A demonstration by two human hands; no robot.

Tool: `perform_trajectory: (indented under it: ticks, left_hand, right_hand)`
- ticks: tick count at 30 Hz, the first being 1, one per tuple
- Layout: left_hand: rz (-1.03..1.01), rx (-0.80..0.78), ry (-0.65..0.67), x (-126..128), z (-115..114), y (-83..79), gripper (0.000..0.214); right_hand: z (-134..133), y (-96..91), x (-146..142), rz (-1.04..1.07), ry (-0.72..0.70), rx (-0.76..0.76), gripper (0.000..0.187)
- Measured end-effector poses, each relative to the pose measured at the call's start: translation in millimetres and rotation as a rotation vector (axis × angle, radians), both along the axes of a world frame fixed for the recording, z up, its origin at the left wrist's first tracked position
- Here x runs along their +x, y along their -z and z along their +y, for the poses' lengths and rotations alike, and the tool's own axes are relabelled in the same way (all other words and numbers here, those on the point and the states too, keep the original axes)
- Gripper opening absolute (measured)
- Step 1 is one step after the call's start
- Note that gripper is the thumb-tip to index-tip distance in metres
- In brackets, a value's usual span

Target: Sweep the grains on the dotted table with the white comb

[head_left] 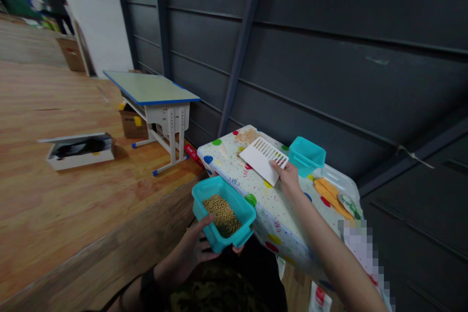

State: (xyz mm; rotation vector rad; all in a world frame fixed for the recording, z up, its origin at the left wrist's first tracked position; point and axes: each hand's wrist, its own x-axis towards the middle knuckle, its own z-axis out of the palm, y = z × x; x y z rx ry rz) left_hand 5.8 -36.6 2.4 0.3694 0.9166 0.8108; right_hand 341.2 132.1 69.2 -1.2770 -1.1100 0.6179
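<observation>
My left hand is wrapped around the side of a teal plastic container, held tilted just off the table's front edge. Tan soybeans lie heaped inside it. In my right hand is a thin white board with a row of slots along one edge, gripped at its right end. The board is over the table, which has a spotted white cover. Just beyond the board lies a scatter of small pale bits. A second teal container stands beyond my right hand.
Orange cloth-like items and a clear plastic tray lie at the table's right end. A dark panelled wall runs behind. Leftward stand a green-topped desk and an open white box. Two people are far off.
</observation>
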Motion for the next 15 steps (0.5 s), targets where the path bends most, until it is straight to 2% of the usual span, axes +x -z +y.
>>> perform_trajectory:
  ticks: [3, 6, 15]
  left_hand:
    - [0.003, 0.000, -0.003, 0, 0, -1.6, 0.078]
    - [0.018, -0.001, 0.006, 0, 0, -4.8, 0.077]
    - [0.018, -0.008, 0.018, 0, -1, -4.1, 0.082]
  right_hand:
    - [-9, 1.3, -15, 0.039, -0.091, -0.078, 0.058]
    - [-11, 2.9, -16, 0.015, -0.118, -0.105, 0.056]
    - [11, 5.6, 11, 0.123, 0.097, -0.093, 0.066]
